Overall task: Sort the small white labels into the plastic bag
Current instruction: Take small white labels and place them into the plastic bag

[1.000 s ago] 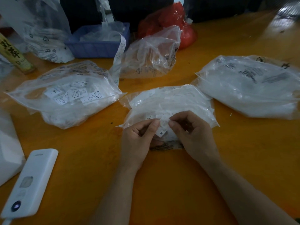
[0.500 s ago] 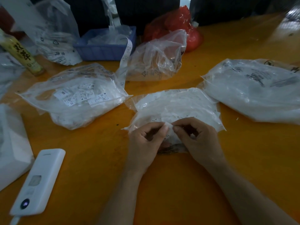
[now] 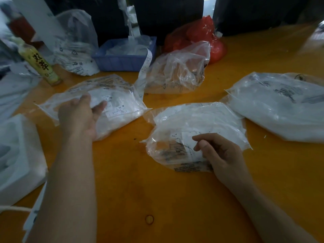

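Clear plastic bag (image 3: 112, 104) with small white labels (image 3: 107, 99) left of centre, left hand (image 3: 79, 114) spread open over it, right hand (image 3: 220, 155) loosely curled, resting on centre bag (image 3: 198, 123), holding nothing, orange table (image 3: 157, 199).

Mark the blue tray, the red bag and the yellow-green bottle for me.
blue tray (image 3: 121, 63): head view, on its front wall.
red bag (image 3: 217, 50): head view, on its right bulge above the clear bag.
yellow-green bottle (image 3: 40, 64): head view, on its printed label.
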